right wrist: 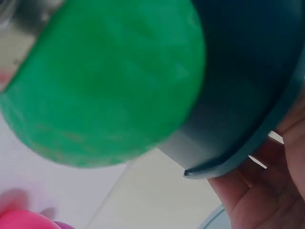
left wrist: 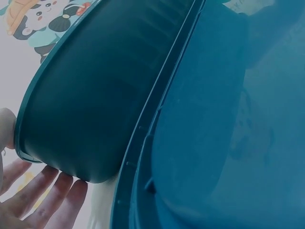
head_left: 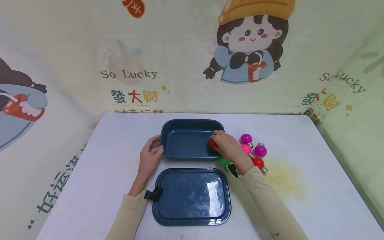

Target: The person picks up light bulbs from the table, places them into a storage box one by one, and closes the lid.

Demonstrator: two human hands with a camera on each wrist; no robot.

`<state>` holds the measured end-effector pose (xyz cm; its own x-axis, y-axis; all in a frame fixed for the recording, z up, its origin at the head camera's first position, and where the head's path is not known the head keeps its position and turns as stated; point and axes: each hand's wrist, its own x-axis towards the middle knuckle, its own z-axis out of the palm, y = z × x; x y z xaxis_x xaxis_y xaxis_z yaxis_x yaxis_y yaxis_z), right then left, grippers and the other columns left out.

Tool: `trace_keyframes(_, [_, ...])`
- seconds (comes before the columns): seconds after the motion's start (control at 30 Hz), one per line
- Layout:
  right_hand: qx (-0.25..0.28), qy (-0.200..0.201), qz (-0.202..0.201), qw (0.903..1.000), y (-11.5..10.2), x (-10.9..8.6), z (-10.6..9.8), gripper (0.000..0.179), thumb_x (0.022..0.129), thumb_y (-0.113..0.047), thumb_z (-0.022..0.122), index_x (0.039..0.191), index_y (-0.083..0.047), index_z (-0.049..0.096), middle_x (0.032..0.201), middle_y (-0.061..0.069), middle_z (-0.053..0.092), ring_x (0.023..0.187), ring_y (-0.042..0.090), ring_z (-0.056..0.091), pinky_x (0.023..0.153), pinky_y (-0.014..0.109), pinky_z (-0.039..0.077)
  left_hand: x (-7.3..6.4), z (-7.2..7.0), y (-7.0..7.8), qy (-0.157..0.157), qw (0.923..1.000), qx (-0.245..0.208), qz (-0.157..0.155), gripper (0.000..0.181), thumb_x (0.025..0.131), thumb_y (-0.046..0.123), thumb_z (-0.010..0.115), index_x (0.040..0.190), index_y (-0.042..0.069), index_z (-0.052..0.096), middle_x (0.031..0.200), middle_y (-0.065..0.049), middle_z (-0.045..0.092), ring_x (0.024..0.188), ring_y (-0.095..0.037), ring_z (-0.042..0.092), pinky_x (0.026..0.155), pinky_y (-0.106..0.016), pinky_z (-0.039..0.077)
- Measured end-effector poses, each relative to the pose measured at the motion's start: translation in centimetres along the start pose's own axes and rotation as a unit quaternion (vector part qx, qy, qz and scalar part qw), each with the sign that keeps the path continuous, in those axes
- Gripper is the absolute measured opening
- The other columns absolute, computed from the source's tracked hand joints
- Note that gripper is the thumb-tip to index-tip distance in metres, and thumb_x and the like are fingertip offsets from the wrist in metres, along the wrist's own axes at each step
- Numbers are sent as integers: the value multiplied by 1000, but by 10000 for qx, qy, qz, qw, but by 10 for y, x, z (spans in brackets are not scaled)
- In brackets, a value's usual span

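A dark blue rectangular container [head_left: 192, 155] stands open-topped on the table. At its left end my left hand [head_left: 150, 156] holds the rim, thumb on top; in the left wrist view its fingers [left wrist: 47, 191] lie against the outer wall. My right hand [head_left: 226, 143] reaches over the right end and grips a red light bulb [head_left: 212, 143], mostly covered by the fingers. Below that wrist lies a green light bulb [head_left: 225, 161], large in the right wrist view, where my right hand [right wrist: 267, 195] is beside the container's rim and the red bulb is hidden.
A dark blue lid [head_left: 189, 196] lies flat in front of the container. Right of the container, several loose bulbs are grouped: purple [head_left: 260, 151], pink [head_left: 246, 148] and red [head_left: 258, 163]. A printed cloth [head_left: 180, 50] hangs behind the white table [head_left: 300, 146].
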<state>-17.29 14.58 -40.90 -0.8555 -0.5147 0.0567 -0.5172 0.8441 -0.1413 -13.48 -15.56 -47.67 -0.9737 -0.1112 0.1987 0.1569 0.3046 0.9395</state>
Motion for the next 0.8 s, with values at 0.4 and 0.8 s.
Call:
trace_keyframes(0.4, [37, 242, 207, 9995, -7, -2, -15, 51, 77, -16, 86, 123, -2, 68, 120, 15, 64, 112, 29, 60, 84, 40, 57, -7, -4, 37, -140, 9996, -35, -228, 43, 95, 4, 60, 138, 1, 55, 132, -22, 59, 121, -34, 59, 85, -13, 47])
trace_keyframes(0.8, [411, 461, 387, 9973, -9, -18, -30, 53, 78, -15, 85, 125, -1, 66, 120, 16, 63, 111, 30, 59, 83, 41, 58, -10, -6, 46, -171, 9996, 26, -219, 43, 96, 4, 60, 138, 0, 55, 131, -22, 60, 121, -34, 60, 90, -23, 50])
